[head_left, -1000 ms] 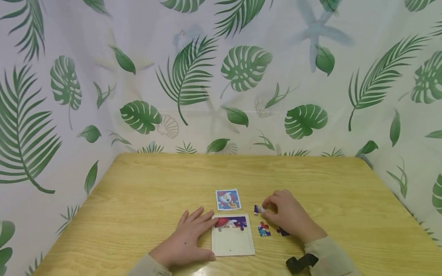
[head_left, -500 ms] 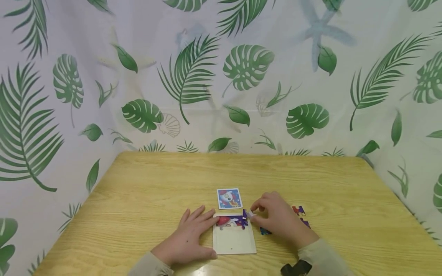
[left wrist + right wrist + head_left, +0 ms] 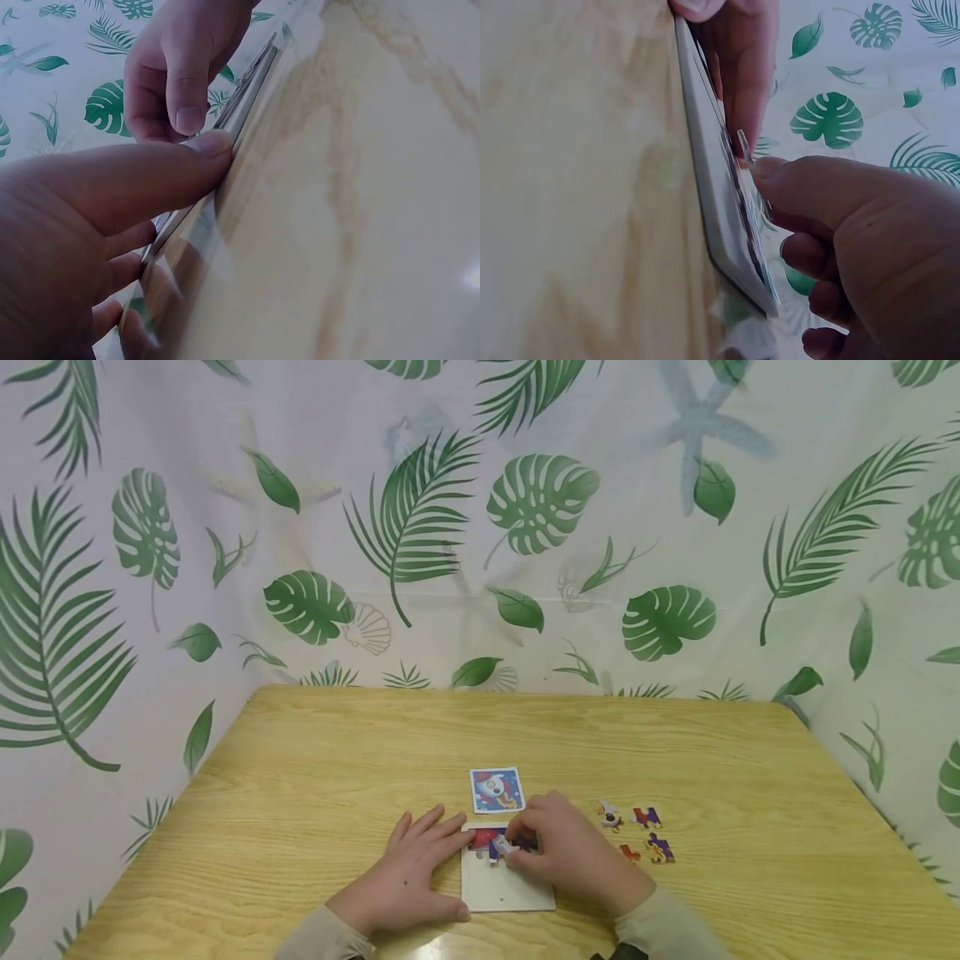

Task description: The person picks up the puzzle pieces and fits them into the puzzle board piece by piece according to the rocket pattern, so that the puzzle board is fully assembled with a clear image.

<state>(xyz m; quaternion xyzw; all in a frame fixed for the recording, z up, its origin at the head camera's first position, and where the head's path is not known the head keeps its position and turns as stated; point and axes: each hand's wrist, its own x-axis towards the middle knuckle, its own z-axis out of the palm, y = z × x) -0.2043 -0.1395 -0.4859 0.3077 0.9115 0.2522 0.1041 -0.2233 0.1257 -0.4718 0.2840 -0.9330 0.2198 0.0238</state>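
Note:
A shallow white puzzle tray [image 3: 510, 890] lies on the table, with joined puzzle pieces [image 3: 482, 837] along its far side in red, white and purple. My left hand [image 3: 417, 878] rests at the tray's left edge with fingers spread; in the left wrist view its thumb [image 3: 214, 144] touches the tray's side. Over the tray's upper part my right hand [image 3: 564, 855] pinches a purple and white puzzle piece [image 3: 501, 846] between thumb and fingers. In the right wrist view this piece [image 3: 745, 146] stands tilted just above the tray. The right fingers hide the tray's upper right corner.
A small picture card [image 3: 497, 791] showing a white cartoon animal lies just beyond the tray. Several loose puzzle pieces [image 3: 660, 848] are scattered to the right of my right hand on the wooden table [image 3: 360, 752]. A leaf-print curtain [image 3: 442, 527] hangs behind.
My right hand has carried the pinched puzzle piece leftward from beside the loose pieces to over the tray, uncovering those pieces. The left hand has stayed at the tray's edge.

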